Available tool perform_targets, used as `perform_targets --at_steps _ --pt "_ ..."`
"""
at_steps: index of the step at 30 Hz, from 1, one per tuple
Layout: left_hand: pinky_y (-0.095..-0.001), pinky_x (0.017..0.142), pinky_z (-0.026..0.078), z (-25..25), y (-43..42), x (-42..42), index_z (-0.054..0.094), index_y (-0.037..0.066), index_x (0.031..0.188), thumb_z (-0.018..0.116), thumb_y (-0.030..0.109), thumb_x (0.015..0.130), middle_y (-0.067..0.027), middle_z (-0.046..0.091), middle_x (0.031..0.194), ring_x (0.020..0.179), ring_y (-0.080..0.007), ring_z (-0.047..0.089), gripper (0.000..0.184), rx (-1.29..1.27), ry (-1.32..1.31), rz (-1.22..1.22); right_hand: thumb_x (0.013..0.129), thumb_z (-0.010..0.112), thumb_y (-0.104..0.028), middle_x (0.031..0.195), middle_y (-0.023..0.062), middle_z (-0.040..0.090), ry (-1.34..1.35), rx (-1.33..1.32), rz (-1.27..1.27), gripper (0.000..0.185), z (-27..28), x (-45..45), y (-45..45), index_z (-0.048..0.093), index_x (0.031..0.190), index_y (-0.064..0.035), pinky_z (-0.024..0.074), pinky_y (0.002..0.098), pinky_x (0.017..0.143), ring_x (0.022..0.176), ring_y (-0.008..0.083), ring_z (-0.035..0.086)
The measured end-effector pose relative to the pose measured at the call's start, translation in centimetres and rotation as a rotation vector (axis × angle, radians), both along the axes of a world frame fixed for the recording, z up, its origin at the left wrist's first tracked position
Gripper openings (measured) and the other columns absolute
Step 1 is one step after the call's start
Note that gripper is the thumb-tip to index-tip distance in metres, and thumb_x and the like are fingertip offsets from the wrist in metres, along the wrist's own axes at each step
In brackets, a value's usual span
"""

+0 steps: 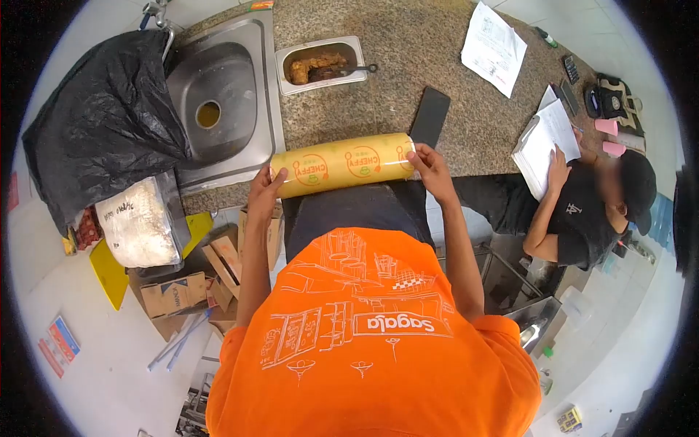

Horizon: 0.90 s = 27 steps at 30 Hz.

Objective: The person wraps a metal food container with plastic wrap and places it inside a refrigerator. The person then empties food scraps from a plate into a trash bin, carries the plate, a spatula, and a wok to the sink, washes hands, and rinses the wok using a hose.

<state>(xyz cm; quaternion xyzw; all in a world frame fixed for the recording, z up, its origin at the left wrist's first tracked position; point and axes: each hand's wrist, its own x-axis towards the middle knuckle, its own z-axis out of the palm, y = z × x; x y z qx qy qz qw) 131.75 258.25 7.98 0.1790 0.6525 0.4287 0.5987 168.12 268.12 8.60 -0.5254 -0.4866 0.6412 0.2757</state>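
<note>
A thick roll of yellow cling film point(342, 166) with a printed "CHEFFY" logo lies crosswise at the counter's front edge, in front of my body. My left hand point(266, 188) grips its left end, thumb on top. At the other end, my right hand point(432, 172) holds the roll with the thumb over the rim. The fingers under the roll are partly hidden. Just behind the roll's right end lies a dark flat phone-like slab point(431, 115). A metal tray point(320, 86) with brown food and a dark-handled utensil sits farther back.
Left of the roll is a steel sink point(271, 95), with a black plastic bag point(109, 124) beside it. A printed sheet point(494, 48) lies on the granite counter point(393, 44). At right, a co-worker point(582, 211) in black leans over an open notebook point(542, 149). Cardboard boxes point(175, 295) stand below left.
</note>
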Motion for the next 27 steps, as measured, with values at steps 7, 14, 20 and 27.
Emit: perform_targets --at_steps 7,14,20,27 --pt "-0.0290 0.095 0.042 -1.5 -2.1 0.2 0.047 0.002 0.131 0.069 0.016 0.086 -0.0097 0.061 0.118 0.107 -0.0178 0.058 0.052 0.373 0.334 -0.182 0.095 0.058 -0.021 0.098 0.0029 0.065 -0.142 0.332 0.004 0.025 -2.5 0.7 -2.0 0.059 0.111 -0.0022 0.0439 0.0253 0.080 0.090 0.0101 0.059" --pt "-0.0263 0.082 0.050 2.0 1.0 -0.4 0.052 0.001 0.120 0.066 0.015 0.089 -0.0090 0.066 0.105 0.095 -0.0139 0.062 0.037 0.004 0.075 -0.050 0.095 0.059 -0.024 0.094 0.0038 0.066 -0.040 0.006 -0.072 0.028 0.0 -0.9 -0.6 0.059 0.110 -0.0012 0.0444 0.0269 0.083 0.092 0.0104 0.059" --pt "-0.0258 0.083 0.049 1.0 0.2 0.3 0.052 0.000 0.119 0.065 0.016 0.091 -0.0096 0.065 0.107 0.095 -0.0134 0.062 0.035 0.102 0.078 0.005 0.087 0.066 -0.031 0.109 0.0138 0.064 -0.653 0.585 -0.050 0.038 2.8 -2.3 0.5 0.060 0.115 -0.0046 0.0445 0.0384 0.090 0.103 0.0275 0.060" --pt "-0.0268 0.085 0.046 1.5 0.5 0.4 0.053 -0.001 0.120 0.063 0.021 0.092 -0.0092 0.065 0.107 0.096 -0.0134 0.061 0.037 0.095 0.122 -0.030 0.081 0.071 -0.027 0.111 0.0157 0.061 -0.441 0.821 0.568 0.039 3.5 -12.9 2.5 0.062 0.113 -0.0075 0.0412 0.0422 0.095 0.108 0.0355 0.055"
